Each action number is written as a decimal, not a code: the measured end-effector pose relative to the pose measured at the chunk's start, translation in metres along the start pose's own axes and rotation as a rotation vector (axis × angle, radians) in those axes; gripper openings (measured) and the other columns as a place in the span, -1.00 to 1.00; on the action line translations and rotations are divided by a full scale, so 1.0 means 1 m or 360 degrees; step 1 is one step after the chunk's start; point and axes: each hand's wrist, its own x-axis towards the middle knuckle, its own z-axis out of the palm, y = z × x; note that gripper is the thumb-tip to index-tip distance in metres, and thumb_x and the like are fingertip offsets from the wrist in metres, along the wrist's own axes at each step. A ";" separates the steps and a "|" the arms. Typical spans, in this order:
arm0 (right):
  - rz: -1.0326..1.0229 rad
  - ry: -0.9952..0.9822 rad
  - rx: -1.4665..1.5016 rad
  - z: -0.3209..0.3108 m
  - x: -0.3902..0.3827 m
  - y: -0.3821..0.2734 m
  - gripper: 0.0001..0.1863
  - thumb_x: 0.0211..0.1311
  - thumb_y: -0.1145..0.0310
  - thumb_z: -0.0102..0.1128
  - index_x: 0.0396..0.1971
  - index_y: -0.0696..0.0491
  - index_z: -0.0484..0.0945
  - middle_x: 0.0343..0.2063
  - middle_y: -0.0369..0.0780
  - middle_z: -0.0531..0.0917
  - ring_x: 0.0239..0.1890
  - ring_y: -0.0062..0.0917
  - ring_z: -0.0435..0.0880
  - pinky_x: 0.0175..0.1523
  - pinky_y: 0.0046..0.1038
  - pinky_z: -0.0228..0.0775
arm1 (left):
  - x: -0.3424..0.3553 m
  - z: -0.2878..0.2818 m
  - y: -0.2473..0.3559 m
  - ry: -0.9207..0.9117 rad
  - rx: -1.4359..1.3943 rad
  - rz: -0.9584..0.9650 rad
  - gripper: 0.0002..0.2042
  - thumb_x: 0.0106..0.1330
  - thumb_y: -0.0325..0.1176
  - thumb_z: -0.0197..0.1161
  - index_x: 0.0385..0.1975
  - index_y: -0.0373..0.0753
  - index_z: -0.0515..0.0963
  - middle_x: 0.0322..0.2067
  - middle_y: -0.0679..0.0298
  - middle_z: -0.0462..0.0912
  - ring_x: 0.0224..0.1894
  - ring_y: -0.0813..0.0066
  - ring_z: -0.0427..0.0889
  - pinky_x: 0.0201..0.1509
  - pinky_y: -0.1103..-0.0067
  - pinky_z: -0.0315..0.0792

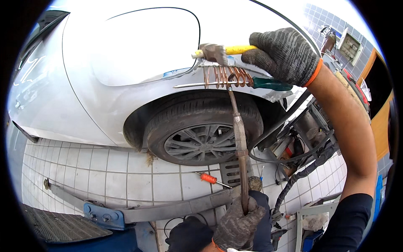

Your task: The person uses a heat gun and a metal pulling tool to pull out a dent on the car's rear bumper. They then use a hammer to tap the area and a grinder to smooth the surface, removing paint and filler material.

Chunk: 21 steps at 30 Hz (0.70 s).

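In my gloved right hand [285, 54] is a hammer with a yellow handle [239, 49]. Its metal head [213, 53] is slightly blurred, just above a row of copper-coloured wire loops [221, 77] along the dented white car panel [168, 88]. A screwdriver with a green handle [270, 84] passes its long shaft through the loops. Around that shaft hooks the upper end of a long steel pull rod [239, 134], which slants down in front of the wheel. My gloved left hand [239, 224] is wrapped around the rod's lower end.
Behind the rod is the car's wheel [201, 143]. A steel beam [180, 208] with a blue bracket [103, 215] crosses low in front. An orange-handled screwdriver [212, 179] lies by the beam. Hoses and equipment [308, 126] crowd the right, near a metal-framed cart [310, 222].
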 end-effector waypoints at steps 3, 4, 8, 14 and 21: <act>0.0018 -0.0003 0.0058 0.006 0.007 0.011 -0.45 0.45 -0.19 0.02 -0.27 0.06 0.66 -0.63 -0.17 0.66 -0.63 -0.42 0.66 -0.44 -0.35 0.54 | 0.000 0.002 -0.002 -0.0010 0.0010 0.0007 -0.65 0.30 -0.23 0.42 -0.08 -0.29 0.50 -0.37 0.33 0.53 -0.36 0.58 0.52 -0.25 0.50 0.49; 0.0081 0.0002 0.0013 0.000 0.007 0.006 -0.44 0.45 -0.19 0.01 -0.27 0.06 0.66 -0.63 -0.16 0.66 -0.63 -0.41 0.66 -0.43 -0.35 0.54 | 0.001 0.002 -0.003 -0.0007 0.0009 0.0010 -0.65 0.30 -0.23 0.42 -0.08 -0.29 0.49 -0.37 0.33 0.53 -0.36 0.58 0.52 -0.25 0.50 0.49; 0.0037 0.0026 0.0091 0.006 -0.003 0.008 -0.43 0.46 -0.20 -0.01 -0.26 0.05 0.66 -0.61 -0.13 0.67 -0.60 -0.37 0.68 -0.41 -0.36 0.54 | 0.001 0.002 -0.004 0.0014 0.0063 0.0033 -0.65 0.30 -0.23 0.42 -0.08 -0.29 0.49 -0.37 0.33 0.52 -0.36 0.58 0.52 -0.25 0.50 0.49; -0.0018 0.0161 0.0218 0.006 -0.011 0.013 -0.48 0.45 -0.17 0.03 -0.26 0.03 0.65 -0.60 -0.11 0.67 -0.56 -0.34 0.69 -0.36 -0.31 0.55 | -0.004 0.002 0.018 0.0146 0.0103 -0.0037 -0.72 0.34 -0.29 0.38 -0.11 -0.27 0.49 -0.39 0.37 0.50 -0.39 0.63 0.47 -0.28 0.58 0.46; 0.0058 0.0187 0.0108 0.015 -0.023 0.023 -0.49 0.42 -0.16 0.08 -0.26 0.05 0.64 -0.59 -0.11 0.66 -0.54 -0.28 0.70 -0.34 -0.31 0.55 | 0.002 -0.002 -0.004 0.0000 -0.0363 -0.0121 -0.81 0.35 -0.38 0.36 -0.23 -0.21 0.46 -0.51 0.43 0.46 -0.47 0.73 0.44 -0.39 0.67 0.40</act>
